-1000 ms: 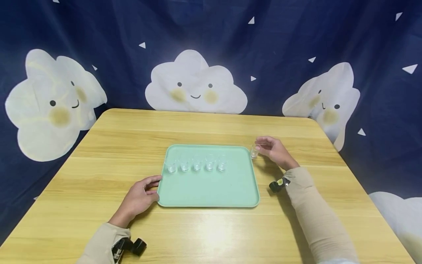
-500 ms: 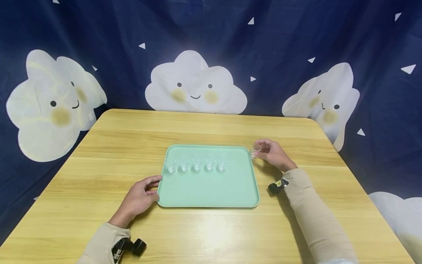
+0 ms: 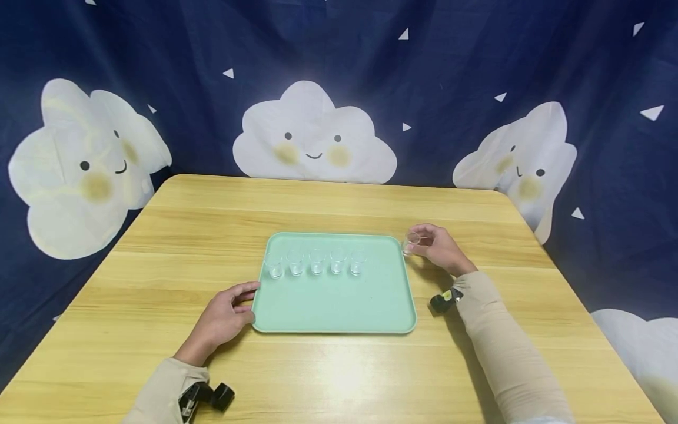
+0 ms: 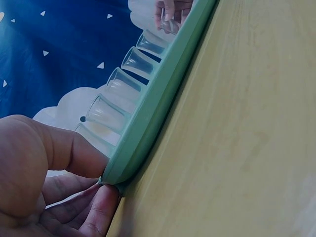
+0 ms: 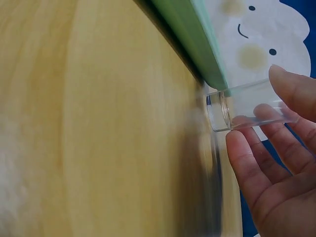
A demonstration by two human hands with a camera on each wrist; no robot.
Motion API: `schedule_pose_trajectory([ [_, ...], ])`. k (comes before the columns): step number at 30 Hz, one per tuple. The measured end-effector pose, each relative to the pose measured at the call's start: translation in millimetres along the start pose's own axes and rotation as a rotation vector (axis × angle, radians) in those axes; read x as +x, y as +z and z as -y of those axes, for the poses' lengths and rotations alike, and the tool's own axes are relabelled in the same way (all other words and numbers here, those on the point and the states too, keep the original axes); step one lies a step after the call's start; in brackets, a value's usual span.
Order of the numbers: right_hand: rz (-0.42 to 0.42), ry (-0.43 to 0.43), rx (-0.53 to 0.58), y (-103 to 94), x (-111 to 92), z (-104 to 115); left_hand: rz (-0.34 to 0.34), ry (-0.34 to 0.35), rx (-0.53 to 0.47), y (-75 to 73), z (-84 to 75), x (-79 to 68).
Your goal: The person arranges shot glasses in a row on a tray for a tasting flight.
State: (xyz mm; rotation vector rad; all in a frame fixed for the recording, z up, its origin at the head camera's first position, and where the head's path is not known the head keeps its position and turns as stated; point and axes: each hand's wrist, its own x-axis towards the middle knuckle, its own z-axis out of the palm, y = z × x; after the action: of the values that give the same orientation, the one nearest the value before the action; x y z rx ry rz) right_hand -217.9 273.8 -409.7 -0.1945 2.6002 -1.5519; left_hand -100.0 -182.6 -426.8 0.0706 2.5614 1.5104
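My left hand (image 3: 223,318) pinches the left rim of a mint-green tray (image 3: 339,309); in the left wrist view the thumb (image 4: 81,153) lies on the rim with fingers under it. Along the tray's left and middle, several small clear shot glasses (image 3: 316,264) stand upright in a row. Just outside the tray's far right corner, my right hand (image 3: 441,248) holds another shot glass (image 5: 247,106) upright between thumb and fingertips. The base of this glass is close to the wooden table, right beside the tray's rim.
The light wooden table (image 3: 328,377) extends around the tray. A dark blue curtain (image 3: 339,41) with smiling white clouds hangs behind its far edge. Each wrist carries a small black camera, such as the right wrist camera (image 3: 444,301).
My right hand has shifted slightly nearer and left around its shot glass, showing more of the glass's rim. The left hand, tray and row of glasses stay where they were.
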Motion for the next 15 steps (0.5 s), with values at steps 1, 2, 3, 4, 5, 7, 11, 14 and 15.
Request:
schedule_pose_trajectory([
  [1, -0.002, 0.004, 0.001, -0.4, -0.4, 0.2, 0.0, -0.001, 0.0, 0.1, -0.1, -0.1],
  [2, -0.003, 0.008, 0.003, -0.6, -0.9, 0.8, 0.003, -0.002, 0.0, 0.0, -0.1, -0.1],
  [3, -0.004, 0.008, 0.003, -0.8, -1.4, 1.7, 0.004, -0.002, 0.0, -0.1, -0.4, -0.1],
  [4, -0.005, 0.006, -0.001, -1.1, -1.8, 2.5, 0.005, -0.001, 0.001, -0.2, -0.5, -0.2],
  [5, -0.005, 0.003, -0.004, -1.4, -2.1, 3.3, 0.004, -0.002, 0.002, -0.2, -0.7, -0.3],
  [7, -0.011, -0.004, -0.004, -1.7, -2.7, 5.3, 0.004, -0.003, 0.006, -0.4, -1.2, -0.5],
  [11, -0.019, -0.018, 0.0, -2.6, -3.3, 8.8, 0.004, -0.004, 0.005, -0.6, -2.1, -0.7],
  [14, -0.026, -0.026, 0.004, -2.9, -3.9, 11.5, 0.006, -0.005, 0.004, -0.6, -2.3, -1.1],
  [15, -0.026, -0.029, 0.004, -2.9, -4.3, 12.4, 0.007, -0.005, 0.004, -0.5, -2.1, -1.2],
])
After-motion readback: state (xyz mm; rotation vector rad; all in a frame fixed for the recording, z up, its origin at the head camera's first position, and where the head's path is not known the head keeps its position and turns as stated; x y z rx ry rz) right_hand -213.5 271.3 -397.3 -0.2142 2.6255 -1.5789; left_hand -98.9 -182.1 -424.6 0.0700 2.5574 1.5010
